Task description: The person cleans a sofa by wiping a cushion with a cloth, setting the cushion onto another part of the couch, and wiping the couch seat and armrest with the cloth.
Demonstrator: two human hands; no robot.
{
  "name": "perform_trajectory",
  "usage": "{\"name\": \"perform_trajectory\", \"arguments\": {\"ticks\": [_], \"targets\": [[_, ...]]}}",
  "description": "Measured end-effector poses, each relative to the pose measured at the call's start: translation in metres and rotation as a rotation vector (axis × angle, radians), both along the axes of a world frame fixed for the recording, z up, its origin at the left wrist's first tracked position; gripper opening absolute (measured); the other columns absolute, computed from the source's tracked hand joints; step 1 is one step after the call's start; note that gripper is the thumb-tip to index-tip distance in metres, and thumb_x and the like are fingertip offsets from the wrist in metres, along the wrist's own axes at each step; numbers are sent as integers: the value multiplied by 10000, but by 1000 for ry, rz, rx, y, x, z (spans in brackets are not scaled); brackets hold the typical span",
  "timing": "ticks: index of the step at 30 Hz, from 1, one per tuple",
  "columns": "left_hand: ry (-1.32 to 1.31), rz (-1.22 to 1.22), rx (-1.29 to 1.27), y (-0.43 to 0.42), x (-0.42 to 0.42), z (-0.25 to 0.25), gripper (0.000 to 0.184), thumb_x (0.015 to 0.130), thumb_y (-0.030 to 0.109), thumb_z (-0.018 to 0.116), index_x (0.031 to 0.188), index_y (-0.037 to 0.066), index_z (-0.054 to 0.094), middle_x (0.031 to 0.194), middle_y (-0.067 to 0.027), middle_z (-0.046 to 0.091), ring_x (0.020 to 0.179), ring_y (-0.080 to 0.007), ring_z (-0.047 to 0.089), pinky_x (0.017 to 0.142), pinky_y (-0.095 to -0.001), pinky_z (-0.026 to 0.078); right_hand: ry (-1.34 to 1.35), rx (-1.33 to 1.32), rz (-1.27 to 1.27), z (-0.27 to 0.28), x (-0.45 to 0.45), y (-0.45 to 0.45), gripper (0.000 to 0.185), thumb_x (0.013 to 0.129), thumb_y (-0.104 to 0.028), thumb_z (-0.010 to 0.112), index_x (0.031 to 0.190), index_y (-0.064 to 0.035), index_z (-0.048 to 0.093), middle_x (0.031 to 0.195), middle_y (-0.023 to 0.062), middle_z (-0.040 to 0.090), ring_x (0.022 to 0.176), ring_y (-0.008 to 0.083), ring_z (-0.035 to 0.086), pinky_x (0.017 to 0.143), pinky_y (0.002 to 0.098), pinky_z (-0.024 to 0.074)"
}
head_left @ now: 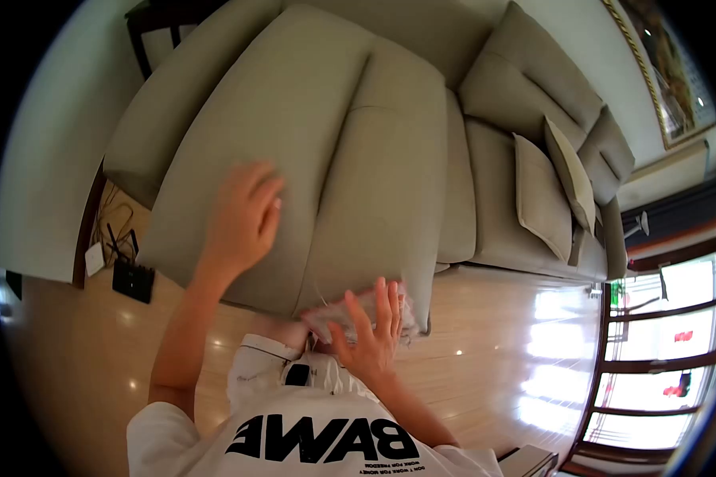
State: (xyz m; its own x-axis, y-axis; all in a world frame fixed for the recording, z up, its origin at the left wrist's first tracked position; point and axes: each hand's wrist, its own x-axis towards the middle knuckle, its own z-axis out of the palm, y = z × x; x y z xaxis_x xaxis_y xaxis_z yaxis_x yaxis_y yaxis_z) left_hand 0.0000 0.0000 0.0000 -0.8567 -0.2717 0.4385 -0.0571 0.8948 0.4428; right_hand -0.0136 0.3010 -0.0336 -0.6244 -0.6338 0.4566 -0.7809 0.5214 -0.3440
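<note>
My left hand is over the beige sofa seat, smeared by motion. Its fingers look loosely bent and apart, and nothing shows in them. Close to my body, my right hand has its fingers stretched out and spread. It is at a crumpled pinkish-white cloth by the front edge of the seat. Part of that cloth is hidden behind the hand, and I cannot tell whether the palm presses on it.
Cushions rest on the sofa's right section. A black router with cables and a white box are on the floor at left. Shiny tiles run toward windows at right. A framed picture hangs on the wall.
</note>
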Motion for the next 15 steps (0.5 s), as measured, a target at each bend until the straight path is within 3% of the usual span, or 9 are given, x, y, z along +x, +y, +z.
{"name": "perform_trajectory", "arguments": {"ticks": [2,3,5,10,15], "targets": [[32,149,-89,5,5,15,471,934,150,621,1399,87,578,1509,-217,477,1404,-398,449,1215,-540,313,-23,277,-101,8,2,12,666,929,-447,683,1539,-249,502,1660,175,319,1505,399,344,1183,618,296],[-7,182,-200,-28,11,9,467,940,151,606,1399,70,574,1509,-217,477,1407,-398,446,1215,-542,312,-19,222,-51,-18,0,-26,657,938,-438,670,1540,-237,499,1656,183,322,1506,402,341,1184,615,298],[-55,221,-297,-6,6,6,461,951,152,576,1398,36,565,1510,-218,477,1413,-399,440,1216,-544,309,27,232,13,-21,-20,-18,639,956,-422,642,1542,-214,494,1648,198,330,1508,410,334,1186,608,302],[-42,251,-274,-8,-2,1,468,939,176,583,1381,22,575,1518,-212,473,1426,-381,433,1223,-536,298,26,165,1,26,-127,-86,579,1021,-339,549,1527,-66,475,1624,250,339,1496,455,320,1222,550,273],[31,274,-235,-10,-4,-9,482,908,175,607,1372,45,596,1523,-184,487,1429,-357,444,1217,-524,309,233,142,-17,7,-259,-196,509,1035,-329,521,1452,-38,537,1556,266,425,1485,443,340,1220,541,276]]}}
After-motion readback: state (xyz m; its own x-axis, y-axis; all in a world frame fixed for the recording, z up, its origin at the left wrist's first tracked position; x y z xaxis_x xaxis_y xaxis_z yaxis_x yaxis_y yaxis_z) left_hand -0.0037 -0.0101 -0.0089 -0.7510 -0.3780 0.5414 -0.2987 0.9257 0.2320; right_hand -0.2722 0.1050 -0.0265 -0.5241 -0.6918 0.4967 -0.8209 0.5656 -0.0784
